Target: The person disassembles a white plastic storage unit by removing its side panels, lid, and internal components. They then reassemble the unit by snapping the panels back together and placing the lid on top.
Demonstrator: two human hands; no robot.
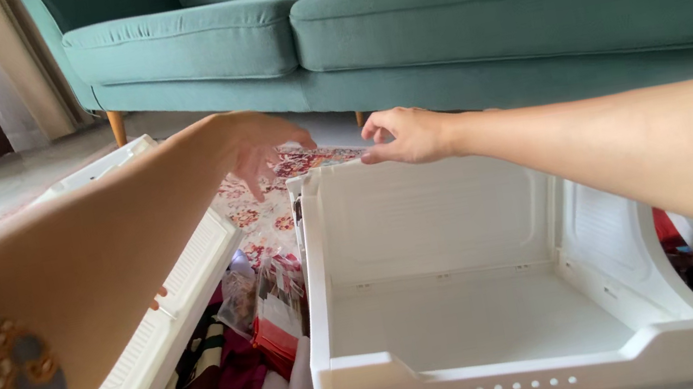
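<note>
- The right hand [407,135] rests on the far rim of the white plastic drawer [467,296], fingers curled over the top edge of its back wall; it looks like a light grip rather than a clamp.
- The left hand [259,148] hangs in the air just left of the drawer's far left corner, fingers spread and drooping, holding nothing and touching nothing that I can see.
- The drawer sits on the floor right in front of the person, open side up, its low scooped front toward them. Inside it is bare: no item lies on its bottom.
- Left of the drawer, under the left forearm, a second white plastic panel [155,339] with slotted ribs lies tilted, separate from the drawer.
- In the gap between the drawer and that panel, a heap of loose things [259,317] shows: clear packets, red and dark cloth, patterned fabric. None of it has gone into the drawer.
- Beyond the drawer, a red-flowered rug [264,208] covers the floor, and past that stands a green sofa [429,12].
- Judging by this, the drawer is placed and held steady but unfilled; whatever sorting or fitting belongs to it looks hardly begun.
</note>
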